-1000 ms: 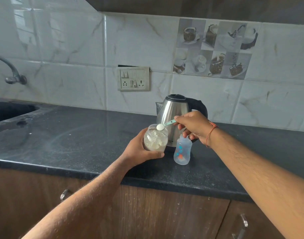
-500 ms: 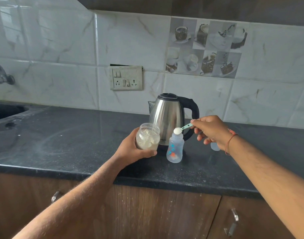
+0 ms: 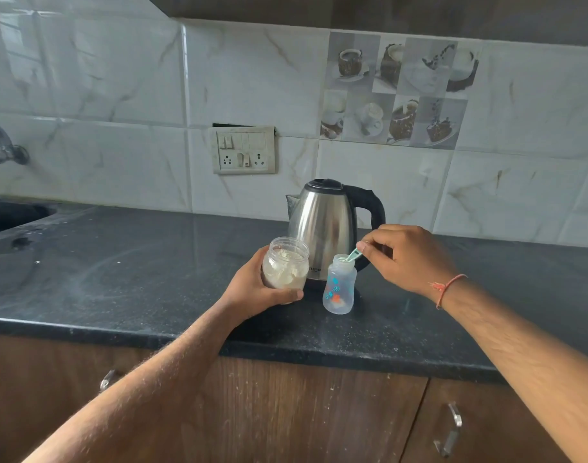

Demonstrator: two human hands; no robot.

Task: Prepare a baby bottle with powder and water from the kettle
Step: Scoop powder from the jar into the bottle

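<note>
1. Two cabinet handles [image 3: 450, 429] on the wood fronts below the counter edge [image 3: 285, 345].
2. Left hand [image 3: 252, 289] wrapped round one open powder jar [image 3: 285, 267], held just above the counter, near its front edge.
3. One baby bottle [image 3: 340, 284] upright on the counter, uncapped; printed motifs, no legible words.
4. Right hand [image 3: 409, 259] pinches one green scoop [image 3: 352, 254], bowl dipped into the bottle mouth.
5. One steel kettle [image 3: 326, 225] just behind; small lettering, unreadable.
6. Open counter to the left up to the sink [image 3: 15, 215]; one switchboard [image 3: 244, 150] on the wall.
</note>
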